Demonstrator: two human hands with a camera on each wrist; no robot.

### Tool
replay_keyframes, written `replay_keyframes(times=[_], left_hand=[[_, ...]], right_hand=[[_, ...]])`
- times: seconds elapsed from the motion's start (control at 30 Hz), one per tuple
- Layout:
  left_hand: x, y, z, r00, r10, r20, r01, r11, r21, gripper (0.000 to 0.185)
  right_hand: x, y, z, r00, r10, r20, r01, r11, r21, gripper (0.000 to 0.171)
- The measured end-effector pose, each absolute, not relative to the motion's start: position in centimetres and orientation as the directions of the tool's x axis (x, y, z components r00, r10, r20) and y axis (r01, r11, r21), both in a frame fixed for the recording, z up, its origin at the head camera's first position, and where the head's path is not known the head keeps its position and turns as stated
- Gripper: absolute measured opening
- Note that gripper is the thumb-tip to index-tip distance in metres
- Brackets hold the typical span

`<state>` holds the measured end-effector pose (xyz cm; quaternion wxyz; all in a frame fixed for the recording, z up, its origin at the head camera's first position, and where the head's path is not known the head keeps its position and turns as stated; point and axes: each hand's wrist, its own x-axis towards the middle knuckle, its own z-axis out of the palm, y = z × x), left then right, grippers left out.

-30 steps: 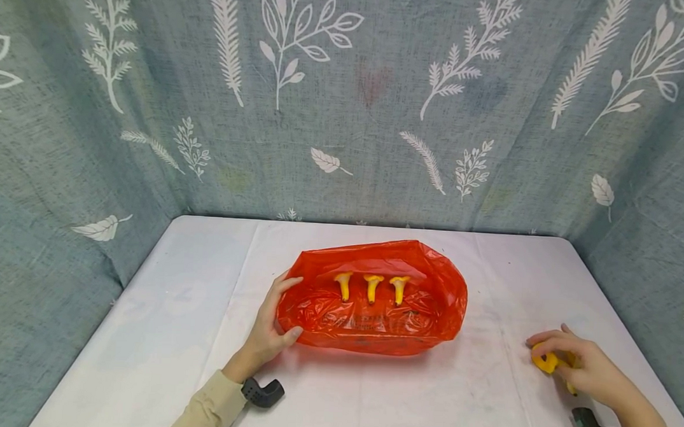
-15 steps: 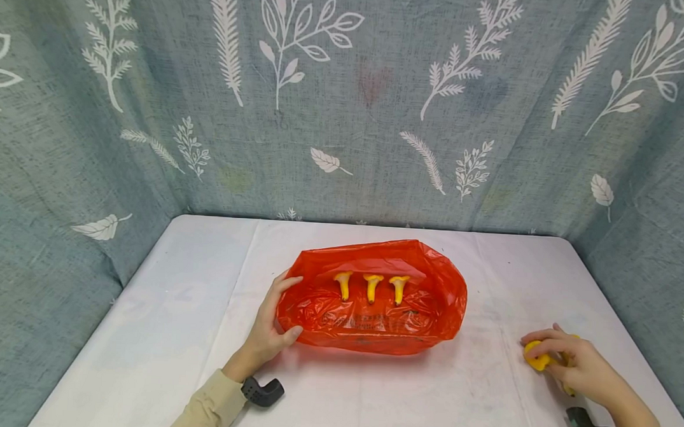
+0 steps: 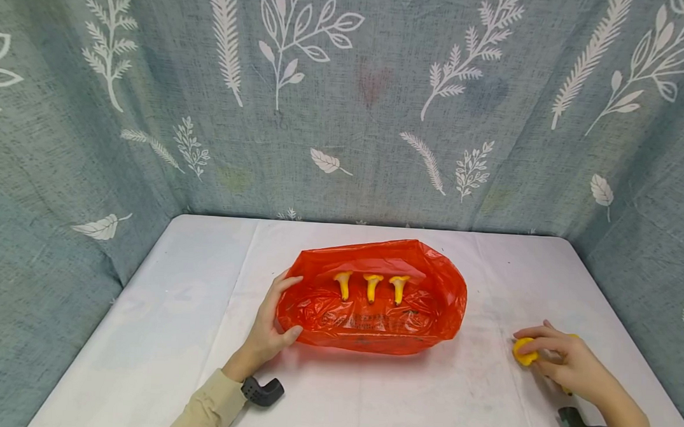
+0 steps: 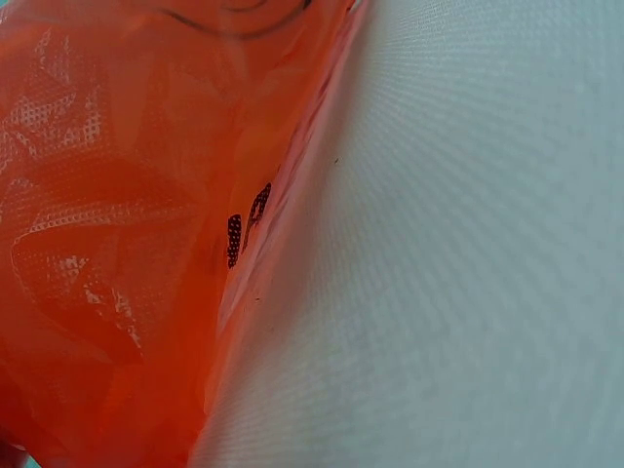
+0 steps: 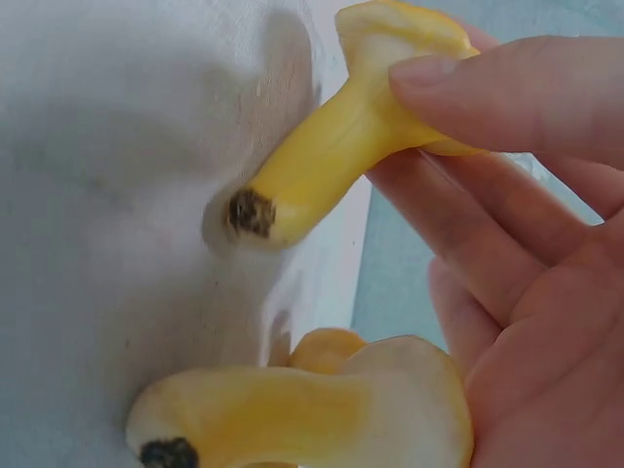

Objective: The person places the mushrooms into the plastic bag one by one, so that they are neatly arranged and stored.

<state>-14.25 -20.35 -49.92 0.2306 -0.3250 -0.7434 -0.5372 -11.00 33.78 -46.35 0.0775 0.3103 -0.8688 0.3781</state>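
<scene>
A black curved device (image 3: 262, 392) sits at the left wrist below a beige sleeve (image 3: 210, 402), with a similar dark device (image 3: 581, 426) at the right wrist. The right hand (image 3: 567, 363) pinches a yellow mushroom (image 5: 336, 146) between thumb and fingers, its cap in the grip and its dark-tipped stem angled down towards the table (image 3: 403, 394). A second mushroom (image 5: 283, 414) lies just beside that palm; whether they touch is unclear. Another yellow piece (image 5: 327, 346) shows partly behind it.

Further to the left hand's side, the left hand (image 3: 267, 325), thumb and forefinger parted wide, holds the near end of a red plastic bag (image 3: 365, 343), which gapes between the two hands, well apart from the right one. Inside, towards its far wall, three yellow mushrooms (image 3: 372, 288) stand out in a row, caps away from the person. Beyond both hands hangs a grey-blue curtain (image 3: 378, 177) with white leaf prints.
</scene>
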Motion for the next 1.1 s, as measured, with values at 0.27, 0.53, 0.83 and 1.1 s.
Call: replay_keyframes(times=[0.27,0.53,0.83,1.1], left_hand=[[-14.3,-20.3,-49.9,-0.683,0.234,0.692,0.73,0.214,0.649,0.078],[-14.3,-20.3,-50.0,-0.674,0.234,0.701,0.739,0.222,0.637,0.077],[-14.3,-20.3,-50.1,-0.673,0.23,0.703,0.74,0.224,0.635,0.078],[-14.3,-20.3,-50.2,-0.672,0.232,0.703,0.74,0.225,0.633,0.077]], right_hand=[[-11.0,33.1,-46.1,-0.82,-0.458,0.343,-0.567,0.575,-0.59,0.044],[-10.7,32.6,-45.8,-0.836,-0.447,0.319,-0.544,0.592,-0.595,0.04],[-10.8,32.0,-45.3,-0.816,-0.462,0.346,-0.573,0.575,-0.584,0.04],[-11.0,31.4,-44.8,-0.792,-0.486,0.37,-0.604,0.535,-0.59,0.042]])
